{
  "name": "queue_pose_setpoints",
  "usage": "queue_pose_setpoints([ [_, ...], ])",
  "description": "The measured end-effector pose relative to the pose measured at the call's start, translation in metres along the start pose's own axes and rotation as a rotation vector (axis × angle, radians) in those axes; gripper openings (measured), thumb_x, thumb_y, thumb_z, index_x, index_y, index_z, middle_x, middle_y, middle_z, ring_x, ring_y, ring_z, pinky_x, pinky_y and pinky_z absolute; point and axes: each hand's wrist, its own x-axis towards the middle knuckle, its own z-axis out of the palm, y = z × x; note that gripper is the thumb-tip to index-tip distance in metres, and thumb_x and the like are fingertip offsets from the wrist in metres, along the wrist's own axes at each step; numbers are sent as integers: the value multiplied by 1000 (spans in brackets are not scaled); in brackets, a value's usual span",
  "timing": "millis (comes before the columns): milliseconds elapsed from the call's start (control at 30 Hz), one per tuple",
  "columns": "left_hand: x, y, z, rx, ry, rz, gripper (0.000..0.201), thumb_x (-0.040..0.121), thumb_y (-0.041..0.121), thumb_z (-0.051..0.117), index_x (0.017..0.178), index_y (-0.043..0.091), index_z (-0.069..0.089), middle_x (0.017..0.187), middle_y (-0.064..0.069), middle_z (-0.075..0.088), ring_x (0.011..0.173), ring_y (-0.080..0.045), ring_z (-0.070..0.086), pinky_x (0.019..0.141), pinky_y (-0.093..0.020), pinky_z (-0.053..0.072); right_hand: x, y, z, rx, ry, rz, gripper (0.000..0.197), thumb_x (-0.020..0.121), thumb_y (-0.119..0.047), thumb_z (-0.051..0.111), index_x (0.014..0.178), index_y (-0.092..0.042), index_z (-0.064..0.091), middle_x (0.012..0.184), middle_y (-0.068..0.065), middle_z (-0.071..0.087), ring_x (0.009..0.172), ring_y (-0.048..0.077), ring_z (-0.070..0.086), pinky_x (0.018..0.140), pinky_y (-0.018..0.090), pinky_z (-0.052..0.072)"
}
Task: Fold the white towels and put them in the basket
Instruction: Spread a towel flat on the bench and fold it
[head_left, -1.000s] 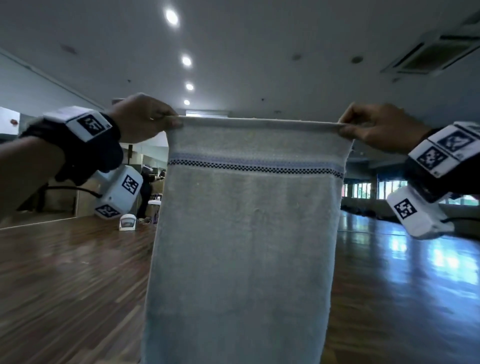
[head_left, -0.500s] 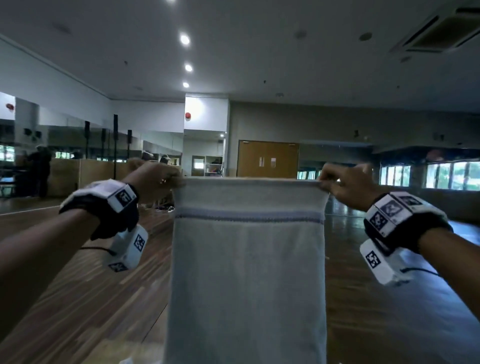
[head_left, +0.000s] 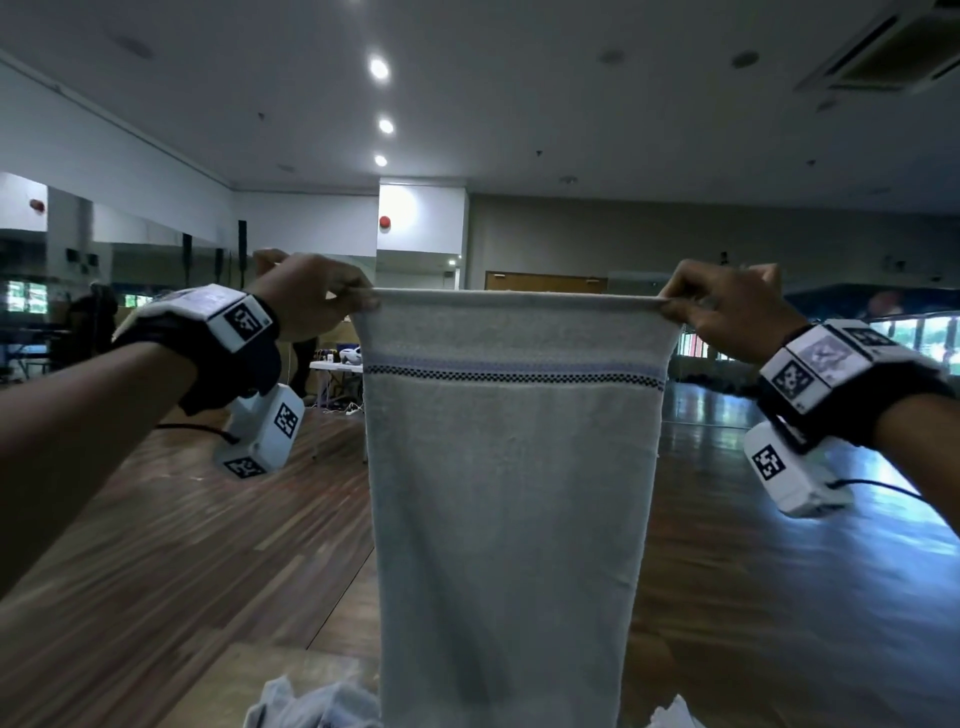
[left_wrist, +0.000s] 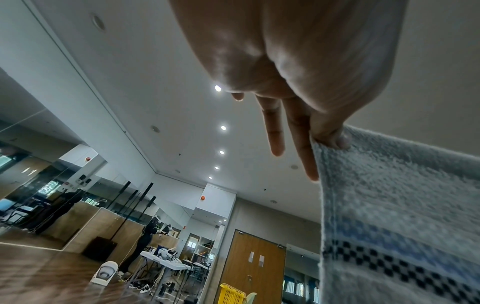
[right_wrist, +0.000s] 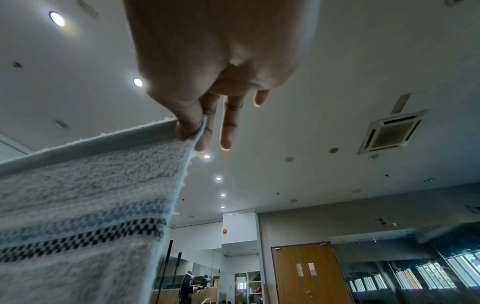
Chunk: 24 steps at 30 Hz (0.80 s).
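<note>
A white towel (head_left: 511, 509) with a blue and black checked stripe hangs full length in front of me, held up by its top edge. My left hand (head_left: 332, 301) pinches the top left corner, and my right hand (head_left: 696, 306) pinches the top right corner. In the left wrist view the thumb and forefinger of the left hand (left_wrist: 330, 142) nip the towel (left_wrist: 400, 216) while the other fingers stick out straight. The right wrist view shows my right hand (right_wrist: 193, 131) pinching the towel (right_wrist: 85, 197) the same way. More white towels (head_left: 311, 701) lie crumpled below at the bottom edge.
A wooden floor (head_left: 182, 545) stretches ahead in a large hall. A white folding table (head_left: 337, 366) with gear stands far behind the towel's left side. A yellow basket (left_wrist: 232, 294) stands far off near the wooden doors (left_wrist: 255, 267). A person (left_wrist: 145, 242) stands by the mirrored wall.
Both hands came down from high overhead to chest height with the towel, then rose a little and spread, pulling the top edge taut. The head view tilted down.
</note>
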Motion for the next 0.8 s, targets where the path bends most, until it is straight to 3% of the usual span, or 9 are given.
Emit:
queue_pose_setpoints([
  [233,-20,-11,5,90,-77,-15,27,91,34,53,98,12,67,84,-7,69,73,-23,63,69,-31,46,-16,-12,3,62,-82,-5,8,89,-32,58,82,-29,55,87,-10,61,91,15,52,94,34,19],
  [367,-54,-10,32,35,-209,5,13,90,27,57,84,18,62,76,-2,63,70,-19,61,57,-17,36,-48,-15,24,155,-295,-26,16,88,-27,60,75,-32,53,79,-15,59,82,11,55,101,50,30],
  [467,-117,-1,75,-64,-411,14,20,91,35,54,73,27,56,69,11,54,62,-2,49,58,-18,32,-110,-15,60,164,-545,-45,15,89,-28,60,76,-33,53,77,-17,61,80,2,56,99,46,28],
  [567,-198,4,130,-105,-648,14,58,81,69,30,85,21,62,73,16,52,70,-5,50,64,-19,32,-196,-16,106,203,-819,-23,18,91,-28,57,78,-38,50,82,-13,65,84,0,59,87,31,33],
  [633,-252,4,172,-147,-812,-7,59,82,67,24,90,23,63,79,14,58,79,-8,54,73,-24,32,-254,-18,137,249,-969,-16,21,92,-28,54,77,-41,46,81,-16,63,81,-6,57,75,27,32],
  [733,-326,8,225,-158,-970,-21,55,82,64,26,92,24,62,91,7,67,87,-14,59,79,-29,31,-328,-22,179,284,-1087,15,25,90,-33,52,70,-42,41,76,-34,55,70,-13,49,78,26,29],
  [800,-361,17,249,-146,-1029,-27,38,90,53,38,96,26,63,97,6,68,94,-17,59,81,-29,29,-369,-20,203,295,-1132,75,26,89,-31,54,69,-42,41,67,-25,54,68,-12,46,81,27,33],
])
